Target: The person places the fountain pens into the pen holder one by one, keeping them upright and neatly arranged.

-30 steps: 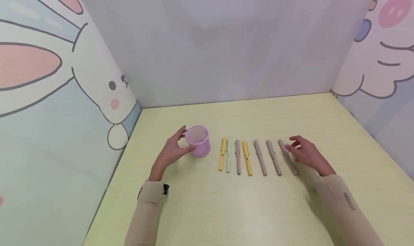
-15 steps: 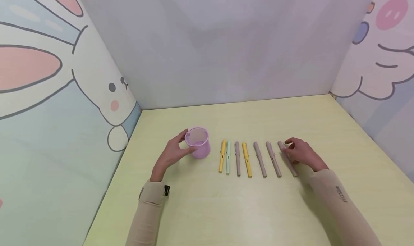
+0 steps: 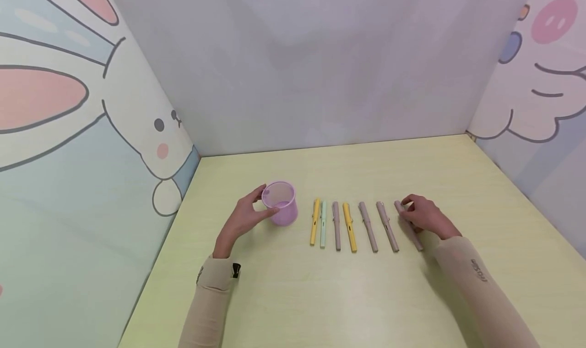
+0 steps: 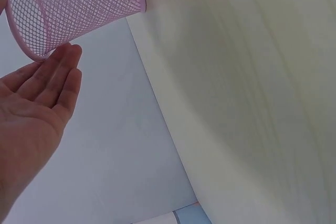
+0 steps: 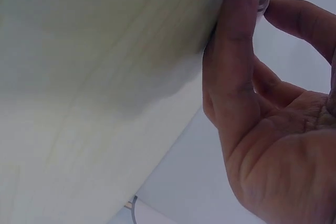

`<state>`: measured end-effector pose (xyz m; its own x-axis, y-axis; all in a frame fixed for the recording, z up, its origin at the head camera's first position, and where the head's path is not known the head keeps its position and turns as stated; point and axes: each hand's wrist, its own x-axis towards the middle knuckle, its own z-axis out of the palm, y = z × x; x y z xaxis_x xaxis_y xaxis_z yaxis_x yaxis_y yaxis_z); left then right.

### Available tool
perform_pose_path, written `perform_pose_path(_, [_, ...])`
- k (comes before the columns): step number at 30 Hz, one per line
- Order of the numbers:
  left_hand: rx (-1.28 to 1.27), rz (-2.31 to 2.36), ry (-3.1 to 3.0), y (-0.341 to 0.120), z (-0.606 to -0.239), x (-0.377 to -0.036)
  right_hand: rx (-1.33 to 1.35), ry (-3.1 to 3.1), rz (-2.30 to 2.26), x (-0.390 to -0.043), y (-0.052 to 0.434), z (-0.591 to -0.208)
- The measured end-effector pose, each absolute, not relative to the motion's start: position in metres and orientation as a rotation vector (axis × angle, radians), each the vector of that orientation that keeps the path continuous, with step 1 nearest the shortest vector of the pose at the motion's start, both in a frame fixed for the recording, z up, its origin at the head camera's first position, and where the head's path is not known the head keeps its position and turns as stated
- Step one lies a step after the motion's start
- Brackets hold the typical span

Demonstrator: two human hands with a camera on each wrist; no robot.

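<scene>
Seven slim plastic pens lie beside the pink mesh cup [image 3: 280,203]; your right hand [image 3: 425,216] pinches the far end of the outermost taupe pen [image 3: 408,225], lying lengthwise away from you. Your left hand [image 3: 244,216] cups it, fingers relaxed.

Beige long sleeves on both arms, small black tag at left cuff [image 3: 235,269], dark lettering on right sleeve [image 3: 478,270], bare hands

There is small dark lettering on the right sleeve [image 3: 478,270], too blurred to read.
</scene>
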<state>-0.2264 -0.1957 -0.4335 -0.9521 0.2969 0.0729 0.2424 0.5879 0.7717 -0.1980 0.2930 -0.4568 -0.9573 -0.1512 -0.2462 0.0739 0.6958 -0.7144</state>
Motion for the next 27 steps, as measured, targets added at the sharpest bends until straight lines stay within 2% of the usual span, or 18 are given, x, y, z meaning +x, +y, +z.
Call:
perform_pose_path(15, [0.457,1.317,2.739,-0.1962,-0.4350,-0.2269,0.007,2.587,-1.220,-0.1979,0.2997,-0.4547])
perform_pose_path(27, [0.468,1.335,2.734,-0.1967,-0.4360,-0.2280,-0.161,2.534,-1.600,-0.1968,0.3006,-0.4478])
